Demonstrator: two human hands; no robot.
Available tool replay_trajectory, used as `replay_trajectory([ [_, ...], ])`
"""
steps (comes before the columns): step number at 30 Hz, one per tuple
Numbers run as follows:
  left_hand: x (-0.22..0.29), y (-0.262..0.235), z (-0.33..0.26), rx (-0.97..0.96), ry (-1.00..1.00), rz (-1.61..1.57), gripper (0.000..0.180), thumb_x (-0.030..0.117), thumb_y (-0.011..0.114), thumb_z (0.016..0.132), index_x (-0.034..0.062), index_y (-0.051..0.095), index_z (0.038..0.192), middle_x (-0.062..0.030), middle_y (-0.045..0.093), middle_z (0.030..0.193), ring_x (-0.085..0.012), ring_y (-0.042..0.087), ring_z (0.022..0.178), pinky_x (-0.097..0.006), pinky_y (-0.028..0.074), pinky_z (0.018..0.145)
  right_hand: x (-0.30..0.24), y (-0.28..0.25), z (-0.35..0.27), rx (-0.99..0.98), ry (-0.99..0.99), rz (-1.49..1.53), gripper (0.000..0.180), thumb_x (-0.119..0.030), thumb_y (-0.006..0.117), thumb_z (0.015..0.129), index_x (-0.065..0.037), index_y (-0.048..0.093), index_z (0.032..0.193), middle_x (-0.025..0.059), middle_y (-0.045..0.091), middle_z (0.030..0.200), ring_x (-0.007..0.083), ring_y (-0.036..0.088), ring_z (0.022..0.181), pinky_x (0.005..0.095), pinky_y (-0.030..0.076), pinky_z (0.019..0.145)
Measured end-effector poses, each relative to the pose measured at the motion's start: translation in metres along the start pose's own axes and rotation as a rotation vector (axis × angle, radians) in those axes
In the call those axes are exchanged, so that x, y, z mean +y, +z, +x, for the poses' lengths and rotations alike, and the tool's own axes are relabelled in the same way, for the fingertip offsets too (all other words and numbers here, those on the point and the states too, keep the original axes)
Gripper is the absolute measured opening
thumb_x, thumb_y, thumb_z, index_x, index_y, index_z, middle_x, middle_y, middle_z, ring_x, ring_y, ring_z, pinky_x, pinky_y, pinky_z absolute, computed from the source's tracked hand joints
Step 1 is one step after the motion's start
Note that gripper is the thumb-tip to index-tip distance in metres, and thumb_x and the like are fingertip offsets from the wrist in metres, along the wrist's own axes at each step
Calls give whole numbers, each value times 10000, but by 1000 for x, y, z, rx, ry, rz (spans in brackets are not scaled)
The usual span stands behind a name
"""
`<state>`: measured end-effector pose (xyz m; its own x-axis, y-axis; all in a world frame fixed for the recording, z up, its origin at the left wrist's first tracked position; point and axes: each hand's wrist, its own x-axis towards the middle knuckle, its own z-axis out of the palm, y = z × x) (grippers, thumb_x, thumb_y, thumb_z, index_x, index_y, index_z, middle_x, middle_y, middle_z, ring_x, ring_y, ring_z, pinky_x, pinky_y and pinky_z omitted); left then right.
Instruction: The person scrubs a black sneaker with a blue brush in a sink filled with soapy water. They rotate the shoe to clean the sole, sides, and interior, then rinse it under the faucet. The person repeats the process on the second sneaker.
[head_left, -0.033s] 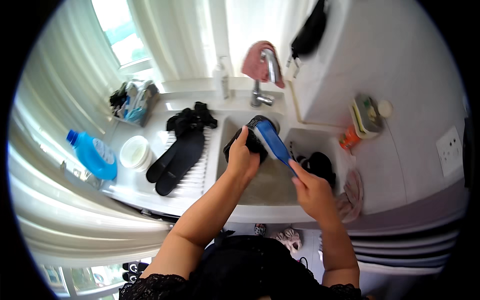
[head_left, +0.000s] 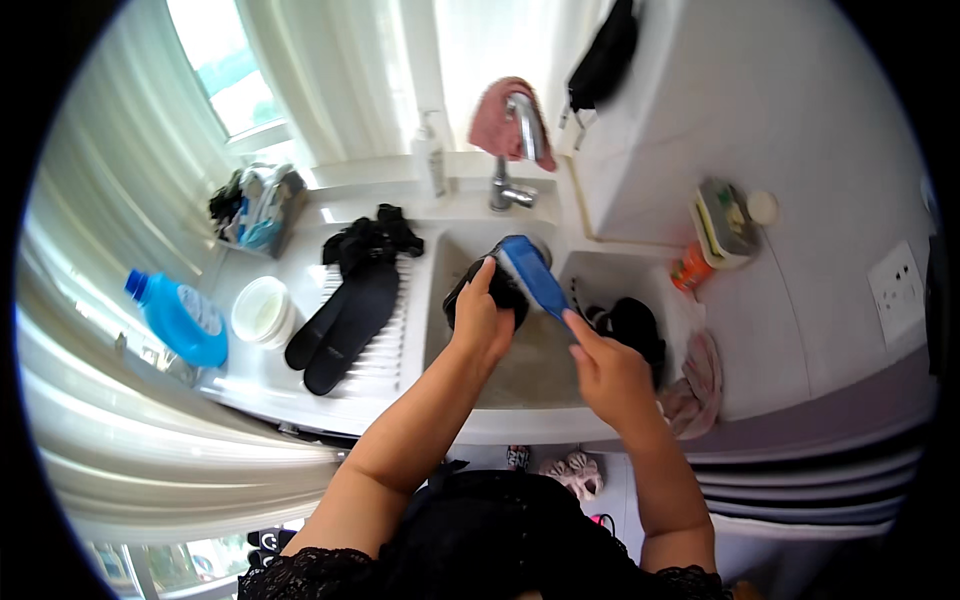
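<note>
While left hand (head_left: 481, 318) fingers grip a rounded black shoe (head_left: 512, 294), right hand (head_left: 611, 376) fingers clasp a flat blue brush (head_left: 533, 278) at the shoe's one o'clock.

- Insoles (head_left: 348, 325) lie left of the sink (head_left: 510, 425), tub (head_left: 263, 312) and bottle (head_left: 180, 325) farther left.
- Faucet (head_left: 501, 188) stands behind the sink, cloth (head_left: 492, 122) draped over it.
- Brush (head_left: 535, 280) over the sink.
- Shoes (head_left: 574, 476) on the floor before the sink.
</note>
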<state>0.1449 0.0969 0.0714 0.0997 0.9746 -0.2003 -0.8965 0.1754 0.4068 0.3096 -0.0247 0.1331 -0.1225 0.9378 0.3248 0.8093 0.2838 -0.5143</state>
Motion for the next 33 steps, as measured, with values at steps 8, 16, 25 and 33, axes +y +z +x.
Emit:
replay_trajectory([
  [8, -38, -15, 3, 200, -174, 265, 320, 312, 479, 981, 10, 545, 1064, -83, 590, 1056, -211, 583, 982, -412, 482, 862, 6, 23, -44, -165, 198, -79, 471, -168, 554, 889, -199, 486, 1354, 162, 567, 683, 366, 583, 626, 463, 458, 576],
  [16, -16, -17, 16, 281, -211, 165, 335, 284, 481, 971, -12, 530, 1118, -148, 616, 1071, -312, 615, 957, -498, 488, 885, -7, 31, -50, -230, 220, -81, 462, -185, 539, 907, -226, 481, 1363, 156, 585, 695, 375, 609, 650, 465, 493, 594],
  [25, 31, -4, 13, 256, -33, 60, 337, 264, 475, 973, -21, 521, 1146, -160, 600, 1129, -312, 600, 1040, -486, 459, 962, 78, 55, -14, -427, 487, -190, 372, -206, 512, 904, -165, 573, 1268, 193, 667, 910, 347, 655, 833, 459, 514, 706],
  [33, 33, -7, 12, 138, -65, -2, 389, 309, 453, 985, -8, 504, 1204, -151, 567, 1209, -314, 562, 1113, -491, 406, 1013, 99, 96, 2, -654, 390, -310, 354, -202, 504, 890, -168, 583, 1234, 191, 669, 907, 355, 654, 850, 474, 505, 730],
])
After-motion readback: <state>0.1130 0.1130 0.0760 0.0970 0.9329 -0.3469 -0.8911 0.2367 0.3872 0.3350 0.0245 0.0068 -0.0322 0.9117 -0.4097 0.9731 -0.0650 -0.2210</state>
